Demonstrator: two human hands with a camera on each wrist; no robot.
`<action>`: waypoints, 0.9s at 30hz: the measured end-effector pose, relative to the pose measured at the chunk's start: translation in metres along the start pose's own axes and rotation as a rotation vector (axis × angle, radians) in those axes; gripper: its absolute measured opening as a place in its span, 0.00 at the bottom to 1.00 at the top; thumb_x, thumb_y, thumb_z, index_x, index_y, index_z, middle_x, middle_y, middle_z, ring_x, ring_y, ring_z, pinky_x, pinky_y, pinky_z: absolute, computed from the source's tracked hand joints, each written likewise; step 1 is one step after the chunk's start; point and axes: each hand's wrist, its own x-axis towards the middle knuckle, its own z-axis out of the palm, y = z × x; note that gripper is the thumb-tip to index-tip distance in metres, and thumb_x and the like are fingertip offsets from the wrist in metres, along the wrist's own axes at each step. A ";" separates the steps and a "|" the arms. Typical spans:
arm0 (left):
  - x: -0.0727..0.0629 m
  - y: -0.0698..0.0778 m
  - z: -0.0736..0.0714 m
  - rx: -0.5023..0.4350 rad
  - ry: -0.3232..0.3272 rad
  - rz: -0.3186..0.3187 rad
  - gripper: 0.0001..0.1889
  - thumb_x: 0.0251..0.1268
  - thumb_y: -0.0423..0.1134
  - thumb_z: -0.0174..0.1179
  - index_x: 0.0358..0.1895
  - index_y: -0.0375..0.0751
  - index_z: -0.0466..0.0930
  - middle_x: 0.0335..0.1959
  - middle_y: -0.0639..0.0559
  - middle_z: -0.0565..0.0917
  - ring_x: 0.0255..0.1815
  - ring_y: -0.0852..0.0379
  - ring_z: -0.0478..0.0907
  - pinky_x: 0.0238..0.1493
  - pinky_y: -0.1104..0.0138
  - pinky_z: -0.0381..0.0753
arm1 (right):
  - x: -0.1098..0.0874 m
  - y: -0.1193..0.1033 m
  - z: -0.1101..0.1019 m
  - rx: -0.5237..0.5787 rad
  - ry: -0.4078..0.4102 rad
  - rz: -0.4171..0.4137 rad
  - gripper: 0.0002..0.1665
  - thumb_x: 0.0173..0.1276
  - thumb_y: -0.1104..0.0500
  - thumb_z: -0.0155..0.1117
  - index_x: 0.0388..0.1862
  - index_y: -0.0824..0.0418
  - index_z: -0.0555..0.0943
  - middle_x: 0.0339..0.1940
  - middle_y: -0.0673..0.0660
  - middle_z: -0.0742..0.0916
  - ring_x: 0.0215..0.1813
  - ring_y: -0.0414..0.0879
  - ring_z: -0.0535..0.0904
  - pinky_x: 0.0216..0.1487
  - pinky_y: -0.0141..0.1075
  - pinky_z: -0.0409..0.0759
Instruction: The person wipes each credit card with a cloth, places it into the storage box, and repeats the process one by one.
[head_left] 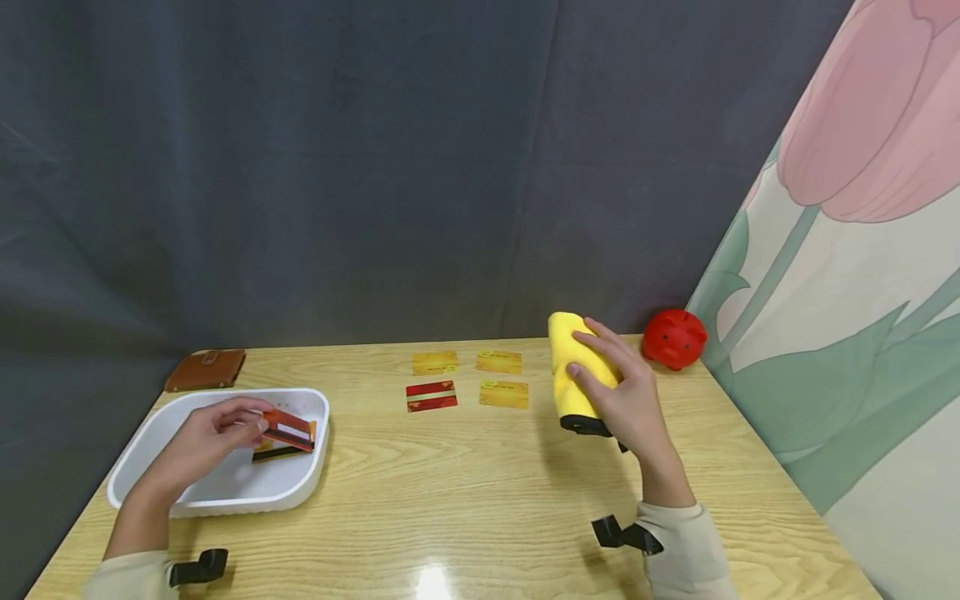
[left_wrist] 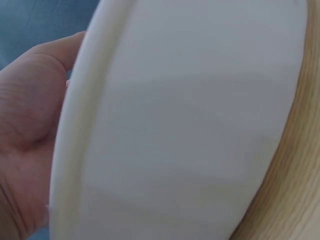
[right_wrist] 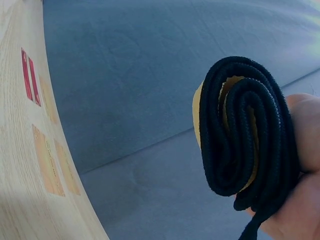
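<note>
Over the white plastic tub, my left hand pinches a red card with a dark stripe and a white strip. Beneath it a gold card with a black stripe lies in the tub, partly covered. In the left wrist view the wall of the tub hides the fingers of the left hand. My right hand grips a folded yellow towel with a black edge, above the right of the table. The right wrist view shows the towel's folded dark end.
Mid-table lie a red card and three gold cards, one nearest the right hand. A brown leather wallet sits behind the tub. At the back right stands a red piggy bank. A dark curtain hangs behind the table.
</note>
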 end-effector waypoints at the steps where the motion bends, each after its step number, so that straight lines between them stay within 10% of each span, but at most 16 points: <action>1: 0.000 -0.001 0.000 0.010 -0.006 -0.001 0.21 0.77 0.37 0.61 0.63 0.24 0.75 0.40 0.61 0.86 0.40 0.60 0.89 0.43 0.67 0.90 | 0.000 0.000 0.000 0.004 -0.001 -0.001 0.24 0.69 0.62 0.72 0.64 0.53 0.84 0.76 0.51 0.77 0.62 0.42 0.74 0.47 0.22 0.79; 15: 0.000 -0.008 0.002 0.038 -0.073 0.099 0.21 0.75 0.32 0.62 0.64 0.23 0.73 0.46 0.66 0.85 0.43 0.65 0.88 0.44 0.70 0.89 | 0.000 0.000 0.000 -0.009 -0.003 -0.014 0.25 0.69 0.62 0.72 0.65 0.53 0.83 0.76 0.51 0.77 0.62 0.41 0.74 0.46 0.21 0.79; 27: -0.001 -0.013 -0.006 0.219 0.095 0.077 0.20 0.67 0.31 0.69 0.59 0.28 0.80 0.44 0.47 0.88 0.40 0.73 0.84 0.41 0.80 0.83 | 0.001 0.000 -0.001 -0.016 -0.003 -0.017 0.25 0.69 0.62 0.72 0.65 0.53 0.83 0.76 0.52 0.77 0.63 0.37 0.73 0.47 0.20 0.78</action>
